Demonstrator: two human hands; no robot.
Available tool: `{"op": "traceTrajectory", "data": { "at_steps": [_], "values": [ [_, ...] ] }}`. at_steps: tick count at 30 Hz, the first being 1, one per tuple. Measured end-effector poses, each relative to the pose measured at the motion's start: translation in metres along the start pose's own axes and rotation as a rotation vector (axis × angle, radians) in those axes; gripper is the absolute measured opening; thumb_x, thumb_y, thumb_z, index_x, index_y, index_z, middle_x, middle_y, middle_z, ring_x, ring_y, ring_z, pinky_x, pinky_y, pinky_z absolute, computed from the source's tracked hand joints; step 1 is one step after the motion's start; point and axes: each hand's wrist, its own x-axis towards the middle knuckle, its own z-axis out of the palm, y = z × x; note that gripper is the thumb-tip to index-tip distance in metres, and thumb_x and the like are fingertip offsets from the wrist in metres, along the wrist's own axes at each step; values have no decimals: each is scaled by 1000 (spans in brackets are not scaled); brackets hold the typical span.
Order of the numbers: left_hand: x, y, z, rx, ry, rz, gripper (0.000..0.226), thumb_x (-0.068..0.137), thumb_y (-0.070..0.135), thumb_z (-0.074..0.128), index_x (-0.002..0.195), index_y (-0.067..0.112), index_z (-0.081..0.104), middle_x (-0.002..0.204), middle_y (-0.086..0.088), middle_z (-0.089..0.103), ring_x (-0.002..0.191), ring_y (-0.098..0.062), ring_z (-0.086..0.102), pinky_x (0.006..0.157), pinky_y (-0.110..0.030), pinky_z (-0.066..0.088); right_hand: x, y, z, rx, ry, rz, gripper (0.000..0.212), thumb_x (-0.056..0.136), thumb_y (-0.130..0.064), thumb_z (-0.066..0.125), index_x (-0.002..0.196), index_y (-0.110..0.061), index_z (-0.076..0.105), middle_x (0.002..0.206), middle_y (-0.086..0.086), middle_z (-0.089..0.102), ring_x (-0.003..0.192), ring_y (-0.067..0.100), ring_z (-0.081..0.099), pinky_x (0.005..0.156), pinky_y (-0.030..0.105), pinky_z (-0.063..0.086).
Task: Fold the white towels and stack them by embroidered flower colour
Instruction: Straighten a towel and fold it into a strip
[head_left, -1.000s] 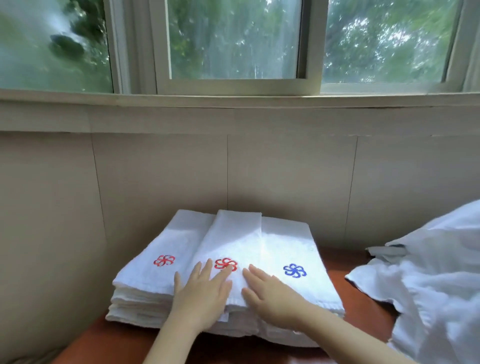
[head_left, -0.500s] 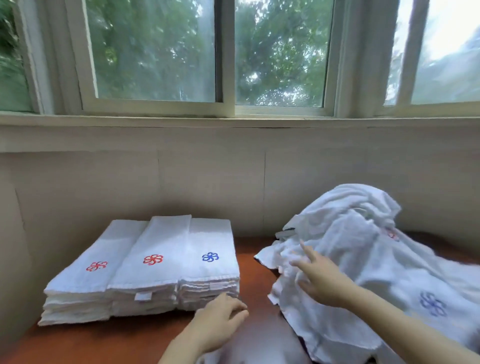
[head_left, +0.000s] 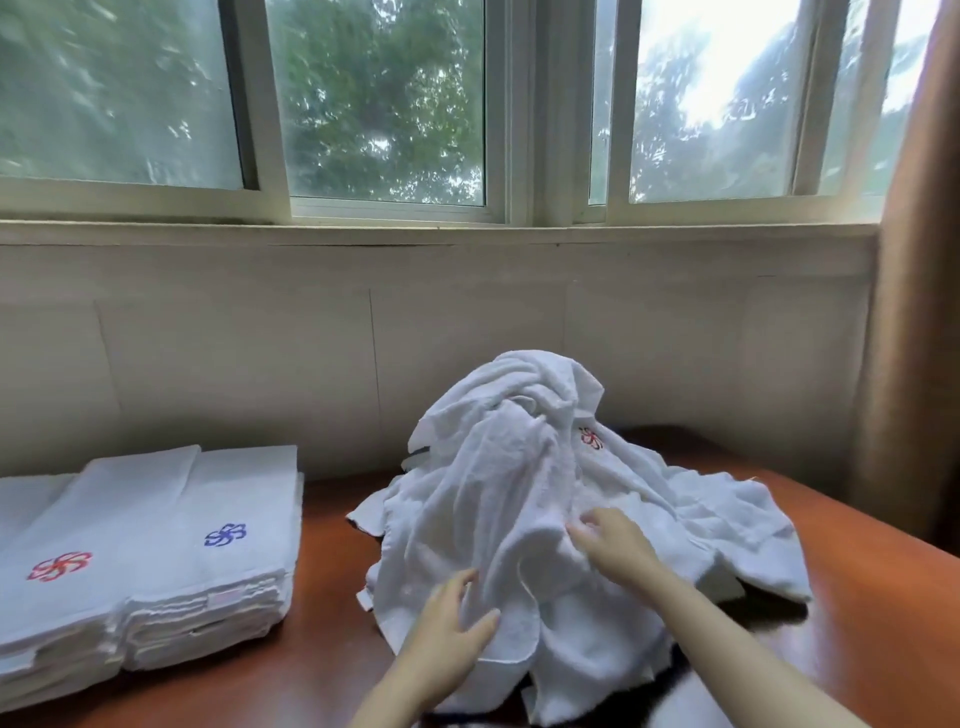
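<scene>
Far left: folded stacks (head_left: 156, 582), red flower (head_left: 60, 565) beside blue flower (head_left: 225, 534). Centre: loose pile (head_left: 519, 483), next towel being picked out. Left hand (head_left: 452, 631) pinching a fold of pile; right hand (head_left: 615, 548) curled into cloth, hold unclear. Next: pull one free, spread flat, check colour.

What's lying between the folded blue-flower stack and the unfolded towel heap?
Nothing. The head view shows only a bare strip of red-brown table between the blue-flower stack and the unfolded towel heap, which do not touch.
</scene>
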Motion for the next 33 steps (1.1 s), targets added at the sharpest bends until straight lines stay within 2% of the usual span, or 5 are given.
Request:
{"op": "traceTrajectory", "data": {
  "at_steps": [9, 15, 24, 29, 33],
  "values": [
    [-6, 13, 23, 151, 93, 16, 45, 79, 12, 47, 106, 48, 40, 69, 8, 44, 63, -2, 45, 58, -11, 35, -13, -29, 12, 409, -99, -12, 40, 85, -61, 53, 86, -21, 55, 95, -5, 56, 95, 17, 52, 96, 40, 38],
    [-38, 24, -12, 54, 24, 23, 22, 78, 15, 50, 60, 25, 44, 52, 10, 37, 52, -4, 30, 53, -26, 23, -41, -54, 30, 213, 193, -17, 17, 88, -24, 52, 89, -9, 61, 107, 13, 58, 107, 28, 50, 93, 35, 36],
    [-119, -29, -66, 284, -3, -277, 38, 73, 7, 38, 38, 20, 42, 43, 10, 30, 48, -6, 23, 47, -25, 16, -136, -64, 52, -268, 403, -773, 20, 42, -11, 78, 40, -16, 59, 106, 10, 68, 108, 39, 62, 90, 46, 52],
    [-151, -51, -94, 414, -13, -333, 31, 79, 0, 34, 59, 23, 36, 65, 7, 35, 63, -12, 32, 53, -25, 20, -162, -85, 79, -329, -222, -772, 21, 80, -12, 54, 81, -3, 72, 127, 4, 58, 127, 21, 44, 113, 37, 16],
    [-168, -57, -104, 227, 29, -353, 38, 81, 0, 38, 91, 30, 60, 75, 7, 51, 65, -8, 46, 55, -15, 33, -183, -114, 88, 30, -519, -622, 26, 80, -4, 57, 54, -4, 57, 68, 9, 59, 66, 12, 52, 66, 35, 40]
  ]
}}
